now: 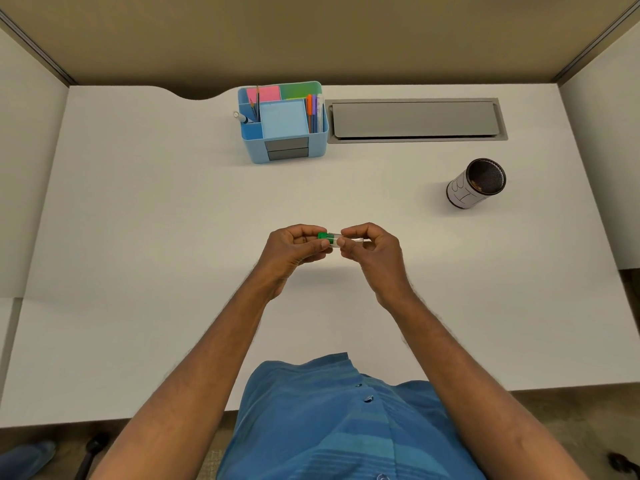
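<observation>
1. At the back, left of centre, a blue desk organiser [282, 150] stands on the white desk [173, 237], with sticky notes and pens in its compartments.
2. My left hand [294, 249] pinches a green cap [323, 236] between thumb and fingers.
3. The cap sits at the left end of a small clear tube [334, 239], held level above the middle of the desk.
4. My right hand [372, 252] grips the tube's other end with curled fingers.
5. Further right are a grey cable hatch [415, 119] and a mesh pen cup [465, 192], well apart from my hands.
</observation>
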Demonstrator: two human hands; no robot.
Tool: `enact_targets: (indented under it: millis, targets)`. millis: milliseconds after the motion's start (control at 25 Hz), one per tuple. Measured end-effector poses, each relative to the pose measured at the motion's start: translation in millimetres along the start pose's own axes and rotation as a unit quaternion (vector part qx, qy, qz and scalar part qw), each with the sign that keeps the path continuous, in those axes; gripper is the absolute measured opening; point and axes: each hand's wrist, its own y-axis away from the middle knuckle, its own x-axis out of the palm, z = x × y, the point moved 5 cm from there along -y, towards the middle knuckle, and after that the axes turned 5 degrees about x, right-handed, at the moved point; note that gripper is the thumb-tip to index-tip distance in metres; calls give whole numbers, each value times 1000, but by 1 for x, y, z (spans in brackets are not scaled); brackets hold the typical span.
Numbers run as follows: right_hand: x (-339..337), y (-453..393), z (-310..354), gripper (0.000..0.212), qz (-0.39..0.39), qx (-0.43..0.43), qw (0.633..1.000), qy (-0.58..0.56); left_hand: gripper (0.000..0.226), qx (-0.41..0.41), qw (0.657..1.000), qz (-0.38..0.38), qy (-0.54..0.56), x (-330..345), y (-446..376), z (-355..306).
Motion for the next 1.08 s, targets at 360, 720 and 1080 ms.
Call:
enact_targets:
  millis: [360,720,1080]
  targets:
    - [2,-3,4,30,75,22,997,-5,23,4,1000,-16,13,-5,0,-3]
    - [5,-14,13,19,100,39,994,-26,26,17,1000,-14,17,-11,-6,-14]
    - [10,-22,12,20,103,60,992,-37,25,18,1000,-13,-1,-14,-14,-14]
